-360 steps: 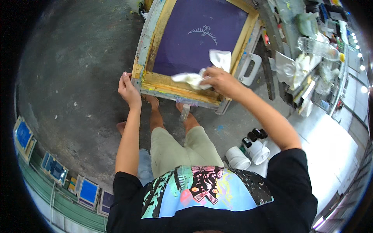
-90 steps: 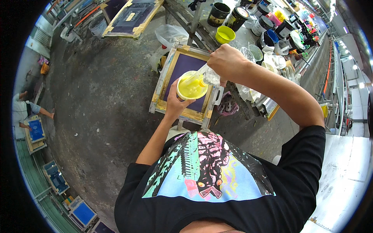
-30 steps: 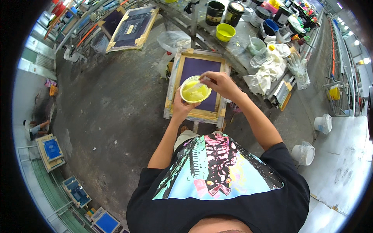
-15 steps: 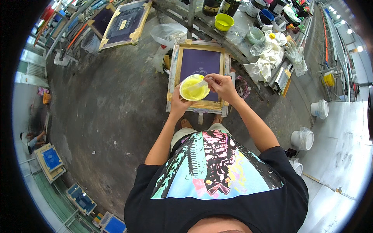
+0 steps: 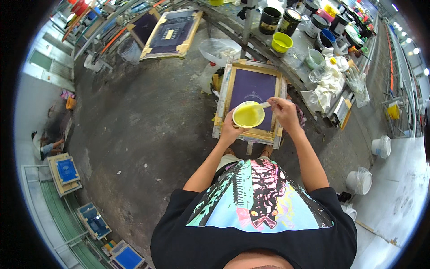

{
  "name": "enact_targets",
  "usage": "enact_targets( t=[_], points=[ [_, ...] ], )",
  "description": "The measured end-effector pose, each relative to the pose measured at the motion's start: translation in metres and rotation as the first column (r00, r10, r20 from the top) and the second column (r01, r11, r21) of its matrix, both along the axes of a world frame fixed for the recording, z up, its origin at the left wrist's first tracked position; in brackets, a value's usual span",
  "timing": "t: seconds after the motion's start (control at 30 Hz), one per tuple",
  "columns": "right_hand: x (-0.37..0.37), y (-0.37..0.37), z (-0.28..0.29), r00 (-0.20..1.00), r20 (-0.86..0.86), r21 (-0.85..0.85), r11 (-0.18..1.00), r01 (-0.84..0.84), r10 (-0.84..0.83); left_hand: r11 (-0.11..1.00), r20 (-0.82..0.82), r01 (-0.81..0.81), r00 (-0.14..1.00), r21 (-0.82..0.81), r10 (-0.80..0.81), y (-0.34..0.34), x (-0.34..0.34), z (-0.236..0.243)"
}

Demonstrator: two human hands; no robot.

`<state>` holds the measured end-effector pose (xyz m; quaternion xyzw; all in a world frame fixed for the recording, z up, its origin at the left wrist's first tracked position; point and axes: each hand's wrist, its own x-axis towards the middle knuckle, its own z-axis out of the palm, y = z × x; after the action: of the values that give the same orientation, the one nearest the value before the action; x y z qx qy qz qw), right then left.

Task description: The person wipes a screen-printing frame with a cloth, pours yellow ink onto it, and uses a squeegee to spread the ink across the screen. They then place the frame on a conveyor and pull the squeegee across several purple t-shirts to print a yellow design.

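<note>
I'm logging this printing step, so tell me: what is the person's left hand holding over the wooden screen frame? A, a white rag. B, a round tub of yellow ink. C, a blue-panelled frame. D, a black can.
B: the left hand cups a round tub of yellow ink above the purple-meshed screen frame, while the right hand dips a pale stick into it.

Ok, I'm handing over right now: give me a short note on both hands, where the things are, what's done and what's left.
Left hand: holds the bowl of yellow ink from below, over the near end of the wooden screen frame.
Right hand: grips a pale stick, its tip at the bowl's rim.
Done: frame lies flat on its stand.
Left: no yellow shows on the purple mesh, so inking is not yet done.
</note>
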<state>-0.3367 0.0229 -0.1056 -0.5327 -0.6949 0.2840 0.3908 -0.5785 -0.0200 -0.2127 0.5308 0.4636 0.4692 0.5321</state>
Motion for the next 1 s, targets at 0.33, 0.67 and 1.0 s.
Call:
enact_targets(
  t=[0.33, 0.67, 1.0],
  points=[
    [-0.009, -0.009, 0.006, 0.997, -0.066, -0.042, 0.998, 0.049, -0.051, 1.0, 0.004, 0.03, 1.0, 0.001, -0.03, -0.004, 0.007, -0.008],
    [-0.008, -0.013, -0.012, 0.966, -0.232, -0.183, 0.98, 0.075, -0.117, 0.999, -0.013, 0.041, 0.999, 0.036, -0.04, 0.003, 0.015, 0.005],
    [-0.005, -0.011, -0.007, 0.973, -0.226, -0.23, 0.973, -0.009, -0.045, 0.995, 0.144, 0.057, 0.989, -0.08, -0.045, 0.001, 0.019, 0.009]
  ],
)
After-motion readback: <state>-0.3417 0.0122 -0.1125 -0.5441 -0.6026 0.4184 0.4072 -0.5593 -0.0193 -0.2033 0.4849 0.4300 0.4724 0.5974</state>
